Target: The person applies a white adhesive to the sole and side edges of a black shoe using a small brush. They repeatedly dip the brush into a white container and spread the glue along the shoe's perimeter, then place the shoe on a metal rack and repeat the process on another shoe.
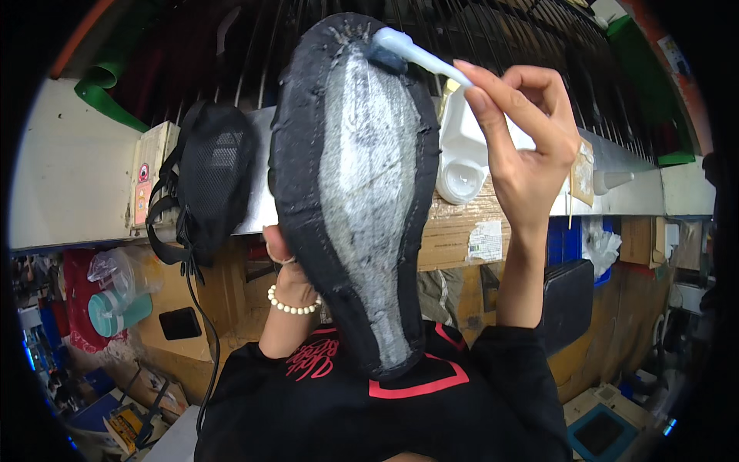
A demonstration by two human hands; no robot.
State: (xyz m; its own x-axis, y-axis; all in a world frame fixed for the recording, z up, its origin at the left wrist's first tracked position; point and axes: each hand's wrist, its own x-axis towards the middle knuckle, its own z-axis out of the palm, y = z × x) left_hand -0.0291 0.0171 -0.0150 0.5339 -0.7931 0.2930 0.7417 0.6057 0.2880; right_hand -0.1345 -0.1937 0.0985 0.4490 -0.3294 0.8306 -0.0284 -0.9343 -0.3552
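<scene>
A black shoe upper (300,146), its underside turned toward me, stands tall in the middle with the toe at the far end. Pale, whitish fabric fills the sole's centre inside a stitched black margin. My left hand (286,269) supports it from behind; most of its fingers are hidden by the shoe. Between thumb and forefinger, my right hand (531,135) pinches the pale handle of a brush (427,58). The dark bristles touch the margin near the toe, right of the centre.
A white foam tray (462,123) and a small round cup (462,182) lie behind the shoe, near a cardboard box (446,235). To the left sits a black mesh bag (219,158) with straps. A phone (180,323) and a teal container (119,312) are lower left. Dark rods (539,46) run behind.
</scene>
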